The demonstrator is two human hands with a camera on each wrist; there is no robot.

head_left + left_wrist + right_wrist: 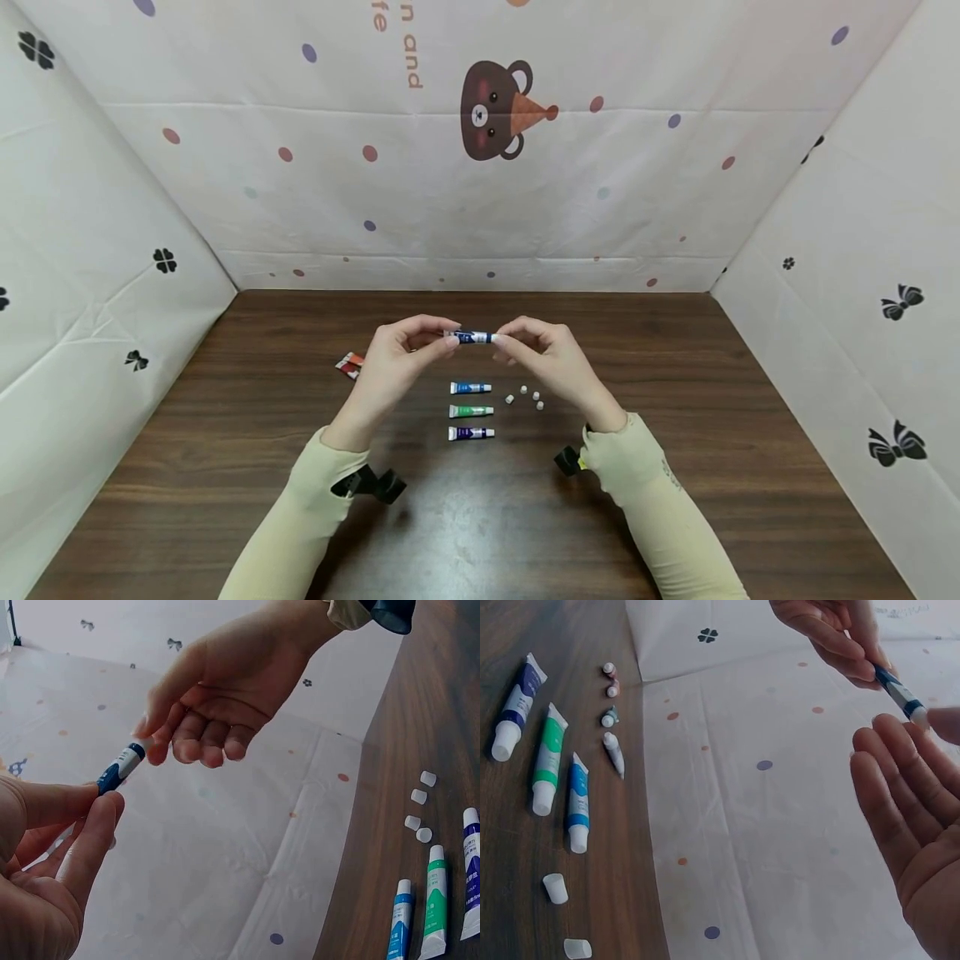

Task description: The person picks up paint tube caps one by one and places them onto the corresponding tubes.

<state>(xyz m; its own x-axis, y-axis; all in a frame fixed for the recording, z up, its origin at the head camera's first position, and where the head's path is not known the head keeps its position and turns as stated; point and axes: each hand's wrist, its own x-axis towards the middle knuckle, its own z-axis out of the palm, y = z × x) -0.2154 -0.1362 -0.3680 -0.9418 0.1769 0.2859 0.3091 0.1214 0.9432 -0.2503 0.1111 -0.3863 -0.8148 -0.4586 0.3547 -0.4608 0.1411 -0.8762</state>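
Note:
My left hand [397, 358] pinches a dark blue paint tube [476, 337] near its crimped end, holding it level above the table. At the other end, the thumb and forefinger of my right hand [558, 362] grip the white cap [142, 739]; the other fingers are spread, palm showing in the right wrist view. Below the hands lie a light blue tube [470, 388], a green tube [471, 412] and a purple tube [471, 433], stacked in a column with cap ends to the right. Several small white caps [523, 390] lie loose beside them.
Beyond my left wrist, a red and orange tube pair [349, 364] lies partly hidden by the hand. The right wrist view shows several more tubes [613, 754] in a row. Patterned white sheets [360, 192] wall in the dark wooden table [675, 367] at the back and sides.

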